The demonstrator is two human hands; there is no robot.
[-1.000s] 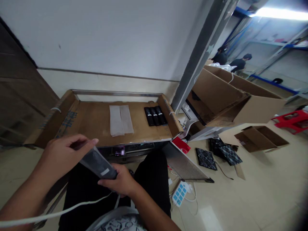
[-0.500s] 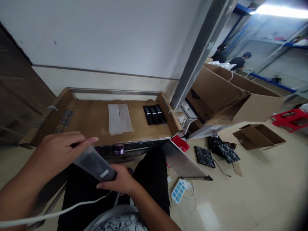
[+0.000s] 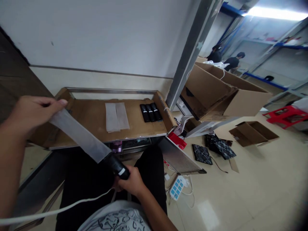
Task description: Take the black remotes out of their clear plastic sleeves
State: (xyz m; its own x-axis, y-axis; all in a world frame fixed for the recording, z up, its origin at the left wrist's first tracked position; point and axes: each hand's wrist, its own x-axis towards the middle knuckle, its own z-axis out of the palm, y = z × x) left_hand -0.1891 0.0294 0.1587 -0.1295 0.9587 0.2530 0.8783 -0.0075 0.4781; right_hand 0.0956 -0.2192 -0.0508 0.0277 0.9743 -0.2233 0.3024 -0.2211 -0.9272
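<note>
My left hand (image 3: 38,110) pinches the upper end of a translucent plastic sleeve (image 3: 79,134), which slants down to the right. At the sleeve's lower end is a black cylindrical object (image 3: 117,165) with a small white label, and my right hand (image 3: 131,181) is closed around its far end. The black object lies mostly outside the sleeve. Beyond my hands, a cardboard-lined tray (image 3: 93,120) holds flat translucent sleeves (image 3: 117,117) side by side and three black objects (image 3: 150,112) in a row.
A white cable (image 3: 79,202) crosses my lap. To the right stand a large open carton (image 3: 247,102), a metal panel (image 3: 179,155), a power strip (image 3: 177,188), a smaller box (image 3: 253,133) and a red stool (image 3: 286,115). Two people are in the background.
The sleeve, which covered the black object, has been drawn off up and to the left by my left hand. My right hand still grips the black object, slightly lower. The view has shifted a little.
</note>
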